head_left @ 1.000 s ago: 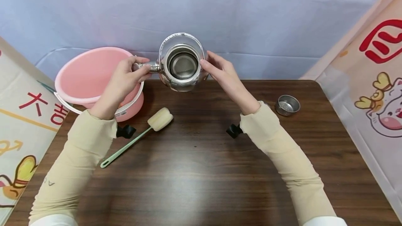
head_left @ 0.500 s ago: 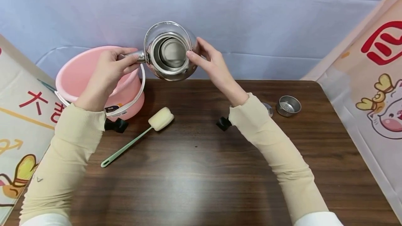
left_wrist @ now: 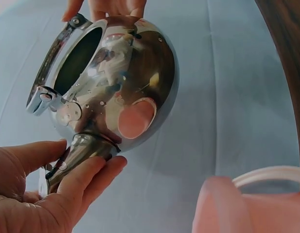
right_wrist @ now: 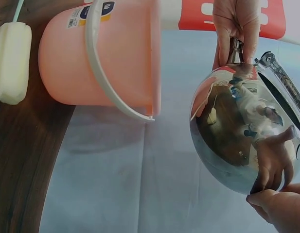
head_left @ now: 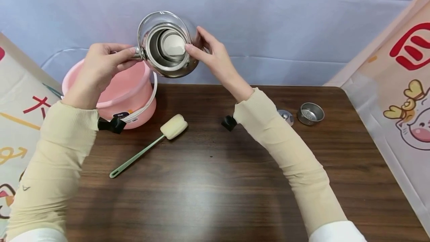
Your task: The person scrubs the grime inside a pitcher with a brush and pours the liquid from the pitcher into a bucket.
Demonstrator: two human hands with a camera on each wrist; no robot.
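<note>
A shiny stainless steel kettle [head_left: 176,72] is held up in the air near the back curtain, right of and above the pink bucket [head_left: 142,98]. Its lidless mouth faces the head camera, and a pale patch shows deep inside. My left hand [head_left: 100,62] pinches the kettle's spout [left_wrist: 89,149] between thumb and fingers. On the opposite side my right hand [head_left: 216,59] grips the body, the thumb at the rim and the fingers round the outside. Droplets cling to the steel in the left wrist view. A metal bail handle [left_wrist: 47,65] arches over the mouth.
A sponge brush [head_left: 174,126] with a green handle lies on the dark wooden table [head_left: 208,182] in front of the bucket. At the right stand a perforated metal strainer cup [head_left: 310,114] and, partly behind my sleeve, a round metal lid [head_left: 285,116]. The bucket's white handle [right_wrist: 98,73] hangs down.
Both hands have carried the kettle left and upward, toward the bucket. The kettle has tilted, so more of its inside wall shows. The lid has come out from behind my right sleeve.
</note>
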